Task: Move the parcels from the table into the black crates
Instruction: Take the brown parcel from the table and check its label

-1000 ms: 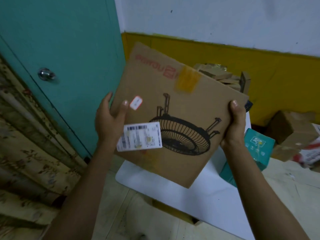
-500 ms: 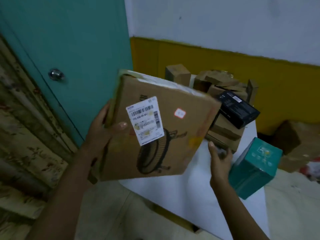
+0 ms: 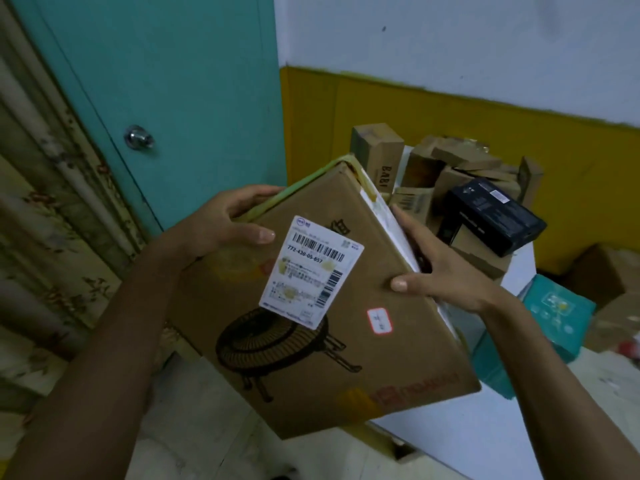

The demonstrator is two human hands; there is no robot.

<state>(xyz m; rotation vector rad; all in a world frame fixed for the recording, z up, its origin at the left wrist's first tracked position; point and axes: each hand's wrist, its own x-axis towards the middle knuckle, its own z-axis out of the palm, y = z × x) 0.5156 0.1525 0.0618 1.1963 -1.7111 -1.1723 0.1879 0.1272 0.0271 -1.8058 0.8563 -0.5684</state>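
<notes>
Parcel (image 3: 329, 358), tilted in mid-air, is clamped between curled fingers of the left hand (image 3: 221, 226) and right hand (image 3: 440, 271), thumbs on its labelled face; a firm, level carry should steady it, with the table (image 3: 485, 445) beyond the fingertips, crates unseen.

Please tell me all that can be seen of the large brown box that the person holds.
The cardboard box is flat, brown, held tilted in the air before the white table. Its broad face bears a white barcode label, a small red-edged sticker and a black drawing of a round grille on legs. Yellowish tape runs along its upper edge. The left hand grips its upper left edge, the right hand its right side.
</notes>
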